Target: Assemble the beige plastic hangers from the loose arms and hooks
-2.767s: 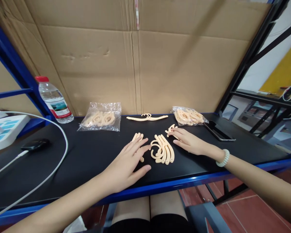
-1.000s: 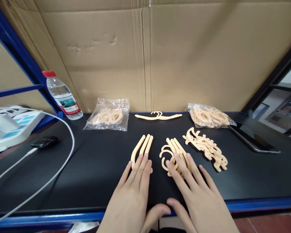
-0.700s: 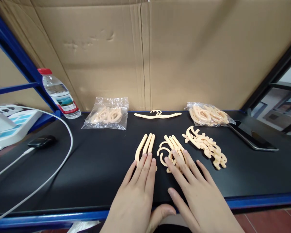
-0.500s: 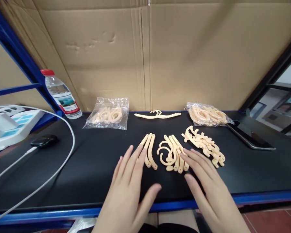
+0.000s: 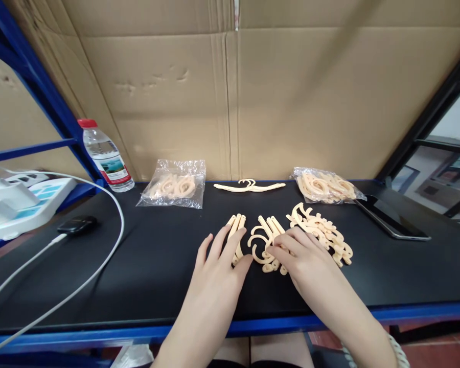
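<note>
My left hand (image 5: 220,268) rests over a small group of cream-coloured hanger arms (image 5: 236,222), its fingers spread and the thumb apart at their near end. Those arms are partly covered by the fingers. To the right, my right hand (image 5: 304,255) bends its fingers together over a middle pile, closed on a hanger part; which one is hidden. Curved hanger hooks (image 5: 256,240) stick out on the left of that pile, with straight hanger arms (image 5: 269,225) showing beyond the fingers. Beside my right hand lies a heap of wavy hanger pieces (image 5: 324,230).
At the back lie a joined hanger (image 5: 249,187) and two clear bags of parts, left (image 5: 172,185) and right (image 5: 325,185). A tablet (image 5: 393,219) is at right. On the left are a water bottle (image 5: 107,158), a black device (image 5: 76,225), a white cable (image 5: 113,250) and a power strip (image 5: 42,202).
My right hand has moved left and turned inward, its fingers now bent onto the middle pile. My left hand has shifted slightly right and up over its hanger arms. The view has tilted a little.
</note>
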A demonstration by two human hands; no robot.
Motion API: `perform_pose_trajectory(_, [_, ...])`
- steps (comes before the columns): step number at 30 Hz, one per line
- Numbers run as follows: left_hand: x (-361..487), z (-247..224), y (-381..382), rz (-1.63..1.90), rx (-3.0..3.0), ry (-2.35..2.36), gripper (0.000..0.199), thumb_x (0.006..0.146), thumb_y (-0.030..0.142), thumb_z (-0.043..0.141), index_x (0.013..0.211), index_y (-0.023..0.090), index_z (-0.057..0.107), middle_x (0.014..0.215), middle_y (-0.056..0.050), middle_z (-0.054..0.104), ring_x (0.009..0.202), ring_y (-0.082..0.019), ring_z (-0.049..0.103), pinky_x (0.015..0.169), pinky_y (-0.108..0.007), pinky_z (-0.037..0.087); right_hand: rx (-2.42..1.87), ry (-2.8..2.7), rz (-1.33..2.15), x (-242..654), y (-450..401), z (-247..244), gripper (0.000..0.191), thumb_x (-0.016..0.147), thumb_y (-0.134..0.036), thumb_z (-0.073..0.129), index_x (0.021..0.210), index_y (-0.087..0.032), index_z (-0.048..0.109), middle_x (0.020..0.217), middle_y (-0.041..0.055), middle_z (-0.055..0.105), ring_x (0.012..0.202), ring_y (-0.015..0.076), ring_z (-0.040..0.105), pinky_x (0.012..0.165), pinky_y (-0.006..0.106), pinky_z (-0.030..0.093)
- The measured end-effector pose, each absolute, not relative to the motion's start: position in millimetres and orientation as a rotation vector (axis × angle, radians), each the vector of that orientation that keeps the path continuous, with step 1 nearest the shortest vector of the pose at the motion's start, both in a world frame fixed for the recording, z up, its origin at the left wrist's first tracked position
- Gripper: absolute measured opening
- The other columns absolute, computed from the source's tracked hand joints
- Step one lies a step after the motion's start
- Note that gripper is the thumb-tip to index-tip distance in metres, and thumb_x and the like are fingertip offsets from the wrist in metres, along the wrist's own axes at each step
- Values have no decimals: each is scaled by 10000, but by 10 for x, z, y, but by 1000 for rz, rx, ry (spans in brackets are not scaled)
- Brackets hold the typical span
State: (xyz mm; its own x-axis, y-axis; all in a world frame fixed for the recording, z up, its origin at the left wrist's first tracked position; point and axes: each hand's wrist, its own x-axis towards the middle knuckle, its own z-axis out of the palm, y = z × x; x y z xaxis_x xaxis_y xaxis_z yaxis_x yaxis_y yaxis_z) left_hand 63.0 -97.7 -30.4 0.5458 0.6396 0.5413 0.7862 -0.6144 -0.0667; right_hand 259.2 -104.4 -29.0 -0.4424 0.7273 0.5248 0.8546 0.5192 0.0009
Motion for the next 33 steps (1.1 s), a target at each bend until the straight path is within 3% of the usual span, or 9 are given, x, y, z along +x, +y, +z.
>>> perform_pose_trajectory(5, [624, -279, -962, -775, -2504, -1044, 305, 857, -2, 481, 867, 188, 719, 1250, -114, 660, 1208, -358, 546, 889, -527, 501, -1206, -2320, -485, 2571, -1037, -260, 127, 806, -28, 657, 797, -154, 661, 836, 60, 654, 846, 252, 563, 706, 385, 477])
perform_pose_trajectory(12, [591, -218, -1025, -1107, -2479, -988, 326, 871, -37, 446, 945, 177, 680, 1195, -102, 693, 1020, -289, 632, 739, -420, 554, -1168, -2266, -455, 2643, -1068, -312, 221, 897, -2, 462, 919, -118, 648, 1028, 125, 654, 921, 271, 558, 749, 413, 492])
perform_pose_trajectory(14, [571, -235, -1040, -1243, -2520, -967, 321, 868, -54, 448, 977, 161, 660, 1169, -111, 702, 966, -234, 666, 757, -358, 579, -1148, -2262, -440, 2664, -1075, -318, 267, 906, 15, 407, 935, -113, 640, 1069, 134, 650, 931, 268, 557, 748, 403, 498])
perform_pose_trajectory(18, [554, -296, -1116, -1594, -2662, -1097, 332, 897, -37, 436, 1062, 175, 632, 1208, -103, 684, 1048, -175, 678, 835, -243, 587, -1092, -2236, -430, 2677, -1085, -307, 284, 919, 20, 375, 962, -103, 627, 1096, 148, 650, 948, 261, 566, 773, 387, 504])
perform_pose_trajectory(24, [614, -298, -1266, -2188, -2656, -1408, 220, 886, 102, 594, 988, 244, 727, 1161, -47, 683, 1045, -189, 680, 851, -228, 592, -1052, -2052, -316, 2699, -1081, -303, 228, 923, -10, 475, 1074, -138, 588, 1093, 105, 671, 1009, 212, 609, 871, 336, 493])
perform_pose_trajectory(29, [668, -268, -1218, -2476, -2495, -1461, 182, 853, 108, 643, 855, 239, 769, 955, -38, 691, 907, -170, 693, 774, -209, 594, -1233, -1626, -144, 2688, -1115, -296, 110, 967, -148, 473, 1030, -213, 536, 849, 16, 685, 674, 127, 622, 627, 253, 479])
perform_pose_trajectory(33, [714, -235, -1140, -2483, -2652, -1446, 116, 854, 141, 653, 845, 202, 751, 915, -57, 662, 858, -170, 667, 721, -225, 589, -1172, -1352, 120, 2591, -1159, -292, 60, 999, -223, 411, 991, -228, 469, 843, 15, 666, 573, 107, 523, 559, 257, 422])
